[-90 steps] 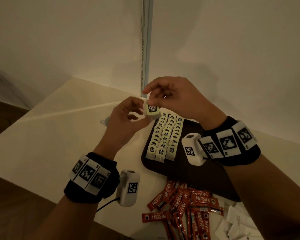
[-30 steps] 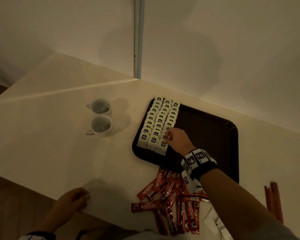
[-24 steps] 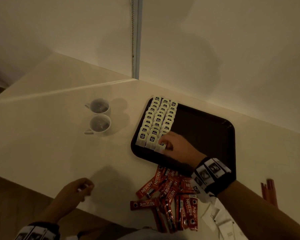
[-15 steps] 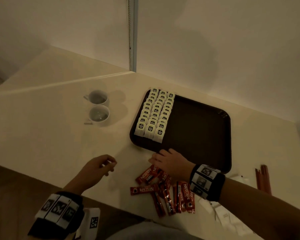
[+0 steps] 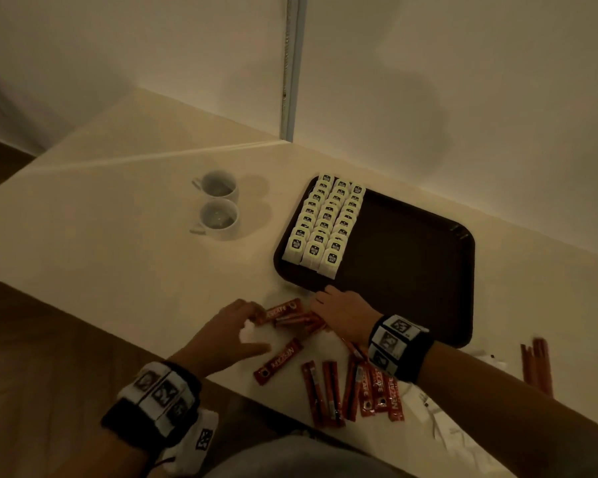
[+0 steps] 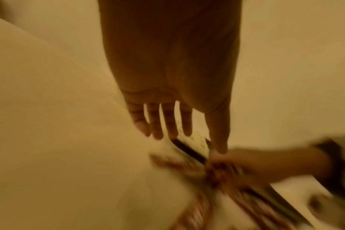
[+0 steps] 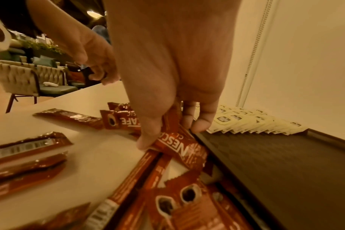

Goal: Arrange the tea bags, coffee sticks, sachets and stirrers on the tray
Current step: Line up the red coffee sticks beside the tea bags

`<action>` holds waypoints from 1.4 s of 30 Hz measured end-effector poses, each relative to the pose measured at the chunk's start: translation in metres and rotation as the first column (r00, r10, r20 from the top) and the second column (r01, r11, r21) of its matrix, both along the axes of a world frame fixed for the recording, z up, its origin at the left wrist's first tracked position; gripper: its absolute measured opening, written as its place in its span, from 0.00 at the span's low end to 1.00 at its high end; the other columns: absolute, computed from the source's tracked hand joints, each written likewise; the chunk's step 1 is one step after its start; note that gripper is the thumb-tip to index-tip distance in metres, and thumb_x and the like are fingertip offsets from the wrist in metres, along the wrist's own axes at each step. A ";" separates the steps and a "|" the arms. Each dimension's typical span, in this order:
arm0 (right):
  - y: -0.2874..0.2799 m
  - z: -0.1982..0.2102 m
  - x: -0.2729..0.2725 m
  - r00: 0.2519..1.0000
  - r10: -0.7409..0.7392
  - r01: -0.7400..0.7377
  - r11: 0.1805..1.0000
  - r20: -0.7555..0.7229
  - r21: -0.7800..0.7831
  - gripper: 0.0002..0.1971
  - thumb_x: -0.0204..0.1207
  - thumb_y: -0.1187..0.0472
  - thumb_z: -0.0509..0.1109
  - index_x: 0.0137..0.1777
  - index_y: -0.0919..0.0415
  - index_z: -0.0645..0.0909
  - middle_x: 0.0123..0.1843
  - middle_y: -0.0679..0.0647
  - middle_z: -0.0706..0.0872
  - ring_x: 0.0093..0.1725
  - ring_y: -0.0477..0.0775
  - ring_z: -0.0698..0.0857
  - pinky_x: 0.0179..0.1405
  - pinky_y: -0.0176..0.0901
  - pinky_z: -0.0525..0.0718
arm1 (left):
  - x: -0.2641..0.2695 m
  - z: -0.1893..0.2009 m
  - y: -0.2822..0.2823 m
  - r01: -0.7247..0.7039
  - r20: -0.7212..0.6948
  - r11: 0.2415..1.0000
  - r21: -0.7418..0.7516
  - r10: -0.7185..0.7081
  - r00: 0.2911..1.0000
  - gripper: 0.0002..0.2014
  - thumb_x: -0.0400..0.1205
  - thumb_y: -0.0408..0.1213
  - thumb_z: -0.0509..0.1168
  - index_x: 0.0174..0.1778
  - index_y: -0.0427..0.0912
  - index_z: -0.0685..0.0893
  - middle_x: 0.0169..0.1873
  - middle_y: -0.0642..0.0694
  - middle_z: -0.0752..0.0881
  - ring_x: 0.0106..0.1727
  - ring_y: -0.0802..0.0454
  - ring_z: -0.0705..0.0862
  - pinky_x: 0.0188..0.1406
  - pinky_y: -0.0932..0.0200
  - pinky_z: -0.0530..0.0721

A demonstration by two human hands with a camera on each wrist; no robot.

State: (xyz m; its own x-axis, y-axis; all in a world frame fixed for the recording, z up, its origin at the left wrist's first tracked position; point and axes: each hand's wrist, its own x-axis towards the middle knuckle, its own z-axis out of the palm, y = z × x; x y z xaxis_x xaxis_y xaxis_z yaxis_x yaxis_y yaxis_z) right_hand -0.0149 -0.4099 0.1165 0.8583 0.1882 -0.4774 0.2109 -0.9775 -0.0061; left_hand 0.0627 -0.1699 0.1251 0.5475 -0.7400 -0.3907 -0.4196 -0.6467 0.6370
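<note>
A dark brown tray (image 5: 411, 270) carries three neat rows of tea bags (image 5: 325, 222) along its left side. Red coffee sticks (image 5: 328, 391) lie scattered on the table in front of it. My right hand (image 5: 321, 298) is at the tray's front edge, and in the right wrist view its thumb and fingers pinch a coffee stick (image 7: 179, 147) from the pile. My left hand (image 5: 252, 315) reaches in with straight fingers (image 6: 167, 121), its tips next to the end of a small bunch of sticks (image 5: 290, 315). The left wrist view is blurred.
Two white cups (image 5: 218, 205) stand left of the tray. Red-brown stirrers (image 5: 537, 363) lie at the right, and white sachets (image 5: 463, 426) near the front right corner. Walls close the back. The table's front edge runs just under my left wrist.
My right hand left the tea bag rows and came down to the coffee sticks. My left hand rose from the table's edge and moved right to the same sticks, which are now more spread.
</note>
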 end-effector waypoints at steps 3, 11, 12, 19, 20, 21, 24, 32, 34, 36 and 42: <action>0.004 0.001 0.002 1.000 -0.021 0.021 1.000 -0.018 -0.009 0.17 0.84 0.62 0.56 0.71 0.61 0.68 0.71 0.57 0.71 0.68 0.57 0.69 0.52 0.48 0.80 | -0.018 -0.001 -0.035 0.446 0.317 0.893 -0.065 -0.405 0.857 0.26 0.75 0.49 0.71 0.68 0.48 0.77 0.68 0.48 0.75 0.67 0.50 0.73 0.65 0.51 0.78; 0.012 0.002 0.006 0.993 -0.113 0.114 0.993 -0.030 0.029 0.19 0.83 0.61 0.57 0.73 0.62 0.67 0.72 0.58 0.70 0.68 0.58 0.70 0.57 0.51 0.82 | -0.080 -0.054 -0.081 0.946 0.457 0.271 0.180 -0.874 0.163 0.30 0.83 0.47 0.62 0.81 0.56 0.60 0.83 0.46 0.58 0.84 0.42 0.50 0.80 0.37 0.40; 0.013 0.002 0.006 0.993 -0.114 0.115 0.993 -0.025 0.023 0.19 0.83 0.61 0.57 0.73 0.62 0.67 0.71 0.59 0.70 0.67 0.58 0.70 0.57 0.50 0.82 | -0.078 -0.059 -0.081 0.949 0.463 0.249 0.193 -0.876 0.136 0.30 0.82 0.47 0.63 0.80 0.56 0.61 0.82 0.45 0.59 0.84 0.41 0.52 0.80 0.35 0.44; 0.006 0.010 0.008 0.991 -0.136 0.136 0.991 -0.001 0.007 0.17 0.85 0.55 0.54 0.69 0.62 0.71 0.68 0.59 0.74 0.65 0.60 0.75 0.63 0.52 0.76 | -0.039 -0.062 -0.071 0.855 0.562 0.451 0.257 -0.789 0.247 0.32 0.73 0.35 0.73 0.74 0.55 0.74 0.77 0.48 0.72 0.80 0.43 0.65 0.75 0.39 0.39; 0.004 0.013 0.009 0.984 -0.176 0.177 0.984 -0.022 0.031 0.18 0.84 0.52 0.55 0.68 0.61 0.71 0.67 0.58 0.75 0.64 0.59 0.76 0.63 0.52 0.76 | -0.034 -0.060 -0.071 0.843 0.568 0.474 0.254 -0.778 0.267 0.33 0.72 0.35 0.75 0.73 0.55 0.75 0.76 0.48 0.73 0.80 0.43 0.66 0.77 0.39 0.43; 0.002 0.015 0.011 0.974 -0.221 0.224 0.973 -0.049 0.063 0.19 0.84 0.49 0.56 0.67 0.60 0.72 0.65 0.57 0.75 0.63 0.59 0.77 0.62 0.53 0.77 | -0.031 -0.060 -0.071 0.832 0.587 0.497 0.249 -0.760 0.279 0.33 0.70 0.37 0.76 0.72 0.56 0.76 0.75 0.49 0.75 0.79 0.44 0.68 0.78 0.40 0.50; -0.007 0.025 0.013 0.920 -0.369 0.391 0.891 -0.131 0.233 0.18 0.83 0.47 0.56 0.62 0.59 0.75 0.59 0.57 0.79 0.58 0.57 0.80 0.58 0.50 0.79 | -0.025 -0.061 -0.067 0.795 0.662 0.599 0.101 -0.636 0.396 0.23 0.74 0.42 0.70 0.67 0.53 0.81 0.68 0.49 0.82 0.72 0.45 0.78 0.73 0.46 0.68; -0.026 0.067 0.000 0.683 -0.516 0.705 0.280 -0.517 0.652 0.08 0.81 0.60 0.65 0.57 0.58 0.80 0.56 0.58 0.87 0.56 0.57 0.86 0.64 0.50 0.81 | -0.006 -0.006 -0.060 -0.421 -0.277 0.652 -0.631 0.318 0.907 0.13 0.73 0.54 0.66 0.43 0.50 0.75 0.41 0.51 0.79 0.41 0.64 0.77 0.42 0.69 0.77; -0.022 0.074 0.006 0.619 -0.449 0.743 0.070 -0.644 0.666 0.10 0.81 0.61 0.65 0.60 0.61 0.80 0.57 0.61 0.87 0.57 0.59 0.87 0.63 0.54 0.82 | 0.003 0.012 -0.073 -0.624 -0.630 0.606 -0.493 0.247 0.736 0.25 0.72 0.54 0.71 0.59 0.44 0.75 0.54 0.44 0.83 0.52 0.57 0.83 0.47 0.64 0.81; -0.014 0.082 0.015 0.576 -0.386 0.749 -0.103 -0.720 0.654 0.13 0.80 0.62 0.65 0.63 0.62 0.78 0.57 0.61 0.87 0.59 0.61 0.86 0.63 0.57 0.82 | 0.006 0.028 -0.087 -0.688 -0.845 0.619 -0.379 0.071 0.530 0.29 0.76 0.47 0.69 0.71 0.38 0.72 0.63 0.39 0.83 0.59 0.48 0.85 0.53 0.57 0.84; 0.007 0.104 0.037 0.614 -0.396 0.709 -0.105 -0.683 0.698 0.09 0.80 0.66 0.64 0.58 0.59 0.81 0.54 0.58 0.87 0.58 0.59 0.86 0.61 0.57 0.83 | -0.003 0.049 -0.111 -0.798 -0.944 0.543 -0.261 0.028 0.328 0.25 0.75 0.47 0.67 0.68 0.42 0.80 0.60 0.37 0.86 0.62 0.40 0.85 0.63 0.43 0.81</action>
